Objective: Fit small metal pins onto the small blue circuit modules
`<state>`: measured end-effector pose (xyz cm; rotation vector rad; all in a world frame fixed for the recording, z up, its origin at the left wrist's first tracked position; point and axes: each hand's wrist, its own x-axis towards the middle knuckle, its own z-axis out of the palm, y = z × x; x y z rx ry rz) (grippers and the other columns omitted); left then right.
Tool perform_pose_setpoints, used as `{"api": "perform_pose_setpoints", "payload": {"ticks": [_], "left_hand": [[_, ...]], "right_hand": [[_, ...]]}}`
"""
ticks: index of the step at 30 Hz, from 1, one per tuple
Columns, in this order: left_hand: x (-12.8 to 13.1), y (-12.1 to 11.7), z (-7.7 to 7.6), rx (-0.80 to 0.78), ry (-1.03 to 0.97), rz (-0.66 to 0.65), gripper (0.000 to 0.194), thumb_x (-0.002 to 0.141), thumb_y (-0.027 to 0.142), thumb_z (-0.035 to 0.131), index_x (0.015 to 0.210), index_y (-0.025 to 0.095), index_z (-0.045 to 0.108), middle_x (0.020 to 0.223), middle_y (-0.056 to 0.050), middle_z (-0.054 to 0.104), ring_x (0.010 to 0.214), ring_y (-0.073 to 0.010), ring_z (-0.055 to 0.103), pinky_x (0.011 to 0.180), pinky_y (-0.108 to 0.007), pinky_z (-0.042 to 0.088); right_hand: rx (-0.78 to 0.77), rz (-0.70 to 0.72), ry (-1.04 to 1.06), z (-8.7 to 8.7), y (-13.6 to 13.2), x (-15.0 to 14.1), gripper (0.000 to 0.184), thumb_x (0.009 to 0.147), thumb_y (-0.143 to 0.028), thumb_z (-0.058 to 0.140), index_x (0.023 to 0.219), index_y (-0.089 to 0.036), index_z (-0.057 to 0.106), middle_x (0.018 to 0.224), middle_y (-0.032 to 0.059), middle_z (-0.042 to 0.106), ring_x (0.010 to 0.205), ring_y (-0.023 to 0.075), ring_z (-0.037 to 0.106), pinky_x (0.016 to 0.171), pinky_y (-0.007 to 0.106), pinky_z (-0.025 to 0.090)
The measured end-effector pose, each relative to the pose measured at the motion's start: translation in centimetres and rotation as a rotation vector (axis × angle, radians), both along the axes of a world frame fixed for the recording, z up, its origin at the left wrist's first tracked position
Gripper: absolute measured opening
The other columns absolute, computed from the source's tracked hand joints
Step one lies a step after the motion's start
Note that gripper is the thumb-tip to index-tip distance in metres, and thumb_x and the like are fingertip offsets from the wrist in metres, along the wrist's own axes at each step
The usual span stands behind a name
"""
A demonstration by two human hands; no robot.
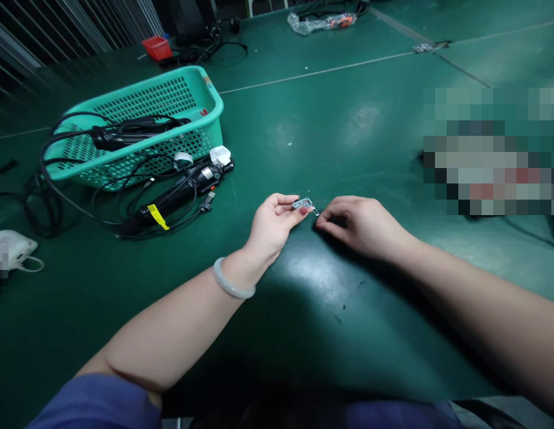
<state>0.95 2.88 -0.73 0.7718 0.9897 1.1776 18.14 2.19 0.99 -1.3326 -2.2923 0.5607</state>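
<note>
My left hand (273,225), with a pale bangle (232,286) at the wrist, pinches a small silvery-grey part (302,204) between thumb and fingers. A tiny bright loop-shaped piece (316,211) sticks out at its right end; whether it is joined to the part I cannot tell. Just right of the loop, my right hand (359,223) rests low over the green table (321,333). Its thumb and forefinger are curled together at the tips, and anything between them is too small to make out. A gap separates the two hands.
Left of my hands stands a turquoise basket (214,119) holding a black corded tool (124,132). Another black tool (178,193) with cables lies before it. A white device (12,247) sits far left, a red tray (157,47) behind, and a plastic bag (319,22) farther back. Blurred-out items lie right.
</note>
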Motion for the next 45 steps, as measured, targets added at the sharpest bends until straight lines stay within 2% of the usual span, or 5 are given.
{"api": "perform_pose_setpoints", "payload": {"ticks": [10, 21, 28, 38, 45], "left_hand": [[0.11, -0.33, 0.26, 0.030, 0.091, -0.062, 0.034, 0.055, 0.015, 0.082, 0.077, 0.014, 0.056, 0.074, 0.000, 0.069, 0.072, -0.0097, 0.066, 0.084, -0.031, 0.050], [0.06, -0.47, 0.32, 0.052, 0.141, -0.068, 0.036, 0.053, 0.017, 0.083, 0.074, 0.015, 0.054, 0.075, 0.000, 0.068, 0.073, -0.0108, 0.065, 0.083, -0.032, 0.050], [0.05, -0.45, 0.24, 0.057, 0.125, -0.055, 0.036, 0.052, 0.019, 0.083, 0.074, 0.015, 0.055, 0.073, 0.000, 0.069, 0.073, -0.0112, 0.066, 0.082, -0.032, 0.051], [0.01, -0.60, 0.36, 0.057, 0.065, -0.076, 0.036, 0.053, 0.021, 0.084, 0.075, 0.015, 0.056, 0.073, 0.000, 0.070, 0.073, -0.0107, 0.067, 0.084, -0.032, 0.050], [0.01, -0.61, 0.49, 0.052, 0.057, -0.085, 0.037, 0.052, 0.022, 0.084, 0.076, 0.014, 0.056, 0.074, -0.001, 0.070, 0.073, -0.0106, 0.067, 0.084, -0.032, 0.050]], "right_hand": [[0.041, -0.275, 0.209, 0.91, -0.30, -0.43, 0.013, 0.079, -0.030, 0.064, 0.071, -0.022, 0.067, 0.067, 0.0004, 0.066, 0.057, 0.0134, 0.055, 0.055, 0.027, 0.043], [0.238, -0.204, 0.146, 0.55, -0.73, -0.76, 0.011, 0.083, -0.025, 0.060, 0.074, -0.022, 0.066, 0.076, 0.0028, 0.067, 0.063, 0.0148, 0.056, 0.058, 0.029, 0.044], [0.414, -0.136, -0.003, 0.14, -0.70, -0.71, 0.016, 0.087, -0.028, 0.054, 0.080, -0.022, 0.067, 0.086, 0.0081, 0.068, 0.079, 0.0214, 0.061, 0.070, 0.035, 0.048], [0.252, -0.150, 0.193, 0.17, -0.16, -0.66, 0.014, 0.087, -0.022, 0.052, 0.077, -0.023, 0.062, 0.081, 0.0045, 0.066, 0.074, 0.0180, 0.060, 0.065, 0.032, 0.048], [0.236, -0.184, 0.228, 0.32, -0.14, -0.61, 0.013, 0.084, -0.021, 0.055, 0.073, -0.024, 0.061, 0.078, 0.0033, 0.067, 0.071, 0.0177, 0.060, 0.063, 0.032, 0.046]]}}
